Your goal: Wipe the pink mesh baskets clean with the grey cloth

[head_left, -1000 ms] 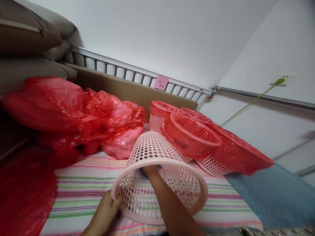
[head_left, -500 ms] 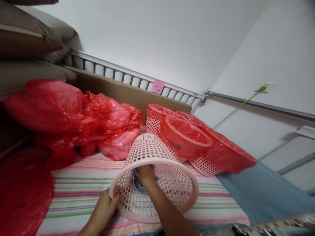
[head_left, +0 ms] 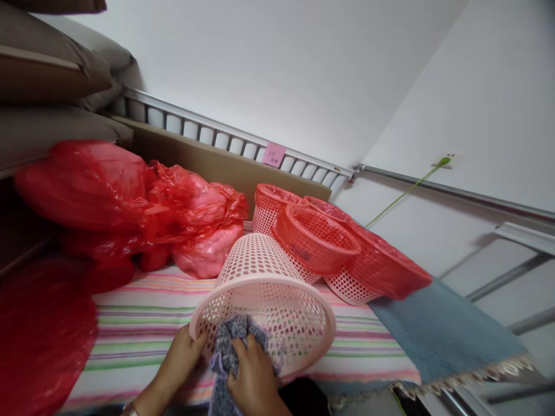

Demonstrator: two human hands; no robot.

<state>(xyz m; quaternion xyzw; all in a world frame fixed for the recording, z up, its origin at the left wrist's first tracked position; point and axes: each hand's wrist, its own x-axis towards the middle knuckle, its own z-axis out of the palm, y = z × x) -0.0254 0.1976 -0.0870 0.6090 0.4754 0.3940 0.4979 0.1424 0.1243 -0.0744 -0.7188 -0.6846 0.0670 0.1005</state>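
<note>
A pale pink perforated basket (head_left: 269,289) lies on its side on a striped sheet (head_left: 143,329), its mouth facing me. My left hand (head_left: 182,361) grips the basket's rim at the lower left. My right hand (head_left: 251,378) is closed on a grey-purple knitted cloth (head_left: 229,344) at the basket's mouth, half out of it. The cloth's lower part hangs below my fingers.
Several red mesh baskets (head_left: 321,242) lie stacked on their sides behind the pink one. Red plastic bags (head_left: 130,202) fill the left side. A cardboard sheet (head_left: 208,164) leans on a metal rail, a blue mat (head_left: 442,329) lies at right, pillows (head_left: 47,69) are stacked top left.
My right hand has drawn back from deep inside the basket to its mouth, bringing the knitted cloth out with it. The left hand stays on the rim.
</note>
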